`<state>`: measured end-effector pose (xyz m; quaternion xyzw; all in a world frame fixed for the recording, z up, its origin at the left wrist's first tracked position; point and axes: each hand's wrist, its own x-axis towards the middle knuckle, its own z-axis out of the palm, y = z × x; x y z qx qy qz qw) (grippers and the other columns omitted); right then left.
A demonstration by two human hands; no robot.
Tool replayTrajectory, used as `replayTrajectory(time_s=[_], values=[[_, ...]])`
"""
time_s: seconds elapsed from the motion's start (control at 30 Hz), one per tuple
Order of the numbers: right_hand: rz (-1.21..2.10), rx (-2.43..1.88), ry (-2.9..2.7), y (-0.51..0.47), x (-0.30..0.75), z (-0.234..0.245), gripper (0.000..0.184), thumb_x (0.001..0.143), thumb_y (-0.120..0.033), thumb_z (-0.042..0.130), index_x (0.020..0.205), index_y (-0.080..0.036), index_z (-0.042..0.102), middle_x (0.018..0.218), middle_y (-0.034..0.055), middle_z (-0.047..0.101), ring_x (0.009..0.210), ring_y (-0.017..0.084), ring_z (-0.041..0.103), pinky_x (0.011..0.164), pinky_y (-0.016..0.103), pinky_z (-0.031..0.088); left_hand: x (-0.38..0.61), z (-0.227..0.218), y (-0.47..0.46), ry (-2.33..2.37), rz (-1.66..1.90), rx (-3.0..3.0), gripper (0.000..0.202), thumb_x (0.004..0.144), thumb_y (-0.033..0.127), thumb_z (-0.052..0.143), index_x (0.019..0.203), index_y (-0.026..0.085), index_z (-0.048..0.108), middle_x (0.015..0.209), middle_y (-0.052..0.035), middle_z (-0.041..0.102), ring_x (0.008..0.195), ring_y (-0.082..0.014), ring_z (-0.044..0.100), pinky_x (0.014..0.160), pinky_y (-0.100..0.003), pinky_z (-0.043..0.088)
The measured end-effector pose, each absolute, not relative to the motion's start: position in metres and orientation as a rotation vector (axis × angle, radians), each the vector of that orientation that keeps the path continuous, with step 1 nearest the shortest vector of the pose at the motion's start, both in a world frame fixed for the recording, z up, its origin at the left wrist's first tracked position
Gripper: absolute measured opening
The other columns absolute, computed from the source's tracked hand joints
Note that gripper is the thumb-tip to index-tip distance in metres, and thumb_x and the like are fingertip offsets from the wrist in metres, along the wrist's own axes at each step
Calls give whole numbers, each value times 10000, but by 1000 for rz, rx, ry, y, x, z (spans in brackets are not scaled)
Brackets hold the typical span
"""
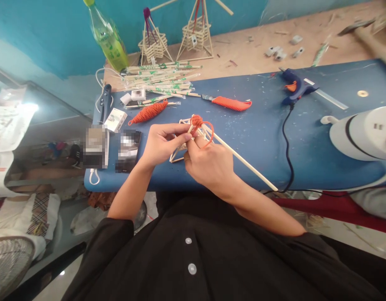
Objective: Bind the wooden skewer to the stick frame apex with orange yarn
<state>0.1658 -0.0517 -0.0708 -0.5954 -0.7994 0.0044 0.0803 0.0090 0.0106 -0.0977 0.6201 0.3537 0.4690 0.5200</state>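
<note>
A small frame of thin wooden sticks (177, 159) stands at the blue table's front, between my hands. Orange cord (197, 121) is wound around its peak, and a loose loop of it curves over to the right hand. My left hand (163, 144) pinches the frame just below the wound cord, thumb and fingers closed. Bent closed at the same spot, my right hand (211, 163) grips by the loop's lower end; its fingertips are partly hidden. One long stick (247, 164) runs from the peak past my right hand to the table's front edge.
Behind lie a spindle of orange cord (149, 113), an orange-handled knife (232, 103) and many wrapped sticks (161, 79). A glue gun (295, 85) with its cable and a white power socket (362, 133) are right. Two stick frames (195, 37) and a bottle (109, 42) stand at the wall.
</note>
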Motion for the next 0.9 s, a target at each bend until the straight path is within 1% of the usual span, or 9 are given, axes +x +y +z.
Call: replayTrajectory(time_s=[0.1,0.23,0.4,0.5,0.6,0.7,0.77,0.83,0.9], values=[[-5,-1753,-2416,-50,168,-73,509,1012,-89,430,1442,-30,695,1247,257,782,880,262,715,655,342,419,8,-94,15,783,1066,1461,248,865,437,927,1015,241,904,1027,-73,883,996,-229,851,880,-315,704],[-20,-1768,-2439,-48,169,-72,525,995,-47,410,1445,-11,678,1166,262,774,919,286,712,693,352,457,4,-96,21,732,1011,1451,299,860,478,924,1024,229,902,1068,-95,880,1058,-255,847,919,-341,707],[14,-1768,-2455,-48,167,-70,494,1000,-70,407,1391,-21,705,1017,241,765,908,310,702,672,359,436,-1,-105,25,769,984,1366,298,893,464,889,1103,253,888,1103,-87,878,944,-228,853,669,-263,673],[22,-1749,-2438,-47,168,-74,454,999,-77,428,1332,-14,729,999,245,760,895,309,684,691,374,448,-1,-105,28,784,946,1350,329,830,452,951,1079,246,889,1114,-90,875,919,-221,850,652,-252,672],[22,-1716,-2428,-46,170,-78,416,996,-77,457,1283,-13,751,979,244,755,916,317,677,728,389,468,0,-102,33,769,907,1321,372,760,485,999,1014,234,891,999,-82,874,834,-205,837,599,-238,651],[37,-1706,-2418,-46,170,-78,431,997,-70,459,1310,-27,751,1003,238,760,953,326,683,748,391,482,1,-100,37,750,884,1331,367,742,499,1009,921,209,872,893,-66,848,728,-163,789,551,-222,606],[60,-1717,-2413,-46,170,-75,455,1006,-72,446,1349,-38,744,1014,231,767,947,320,692,747,385,485,2,-100,38,749,908,1374,378,750,505,1003,887,191,842,861,-58,821,726,-148,765,580,-230,605],[87,-1730,-2403,-48,169,-73,472,1027,-92,428,1380,-51,738,1038,225,779,938,310,704,751,378,486,3,-100,37,755,959,1428,392,761,498,997,876,181,796,855,-46,792,767,-140,753,657,-241,624],[103,-1736,-2365,-52,169,-71,460,1061,-170,439,1390,-56,740,1125,233,786,954,306,717,766,377,490,4,-100,34,762,1002,1460,397,783,476,983,878,185,730,862,-30,763,797,-128,739,708,-238,630]])
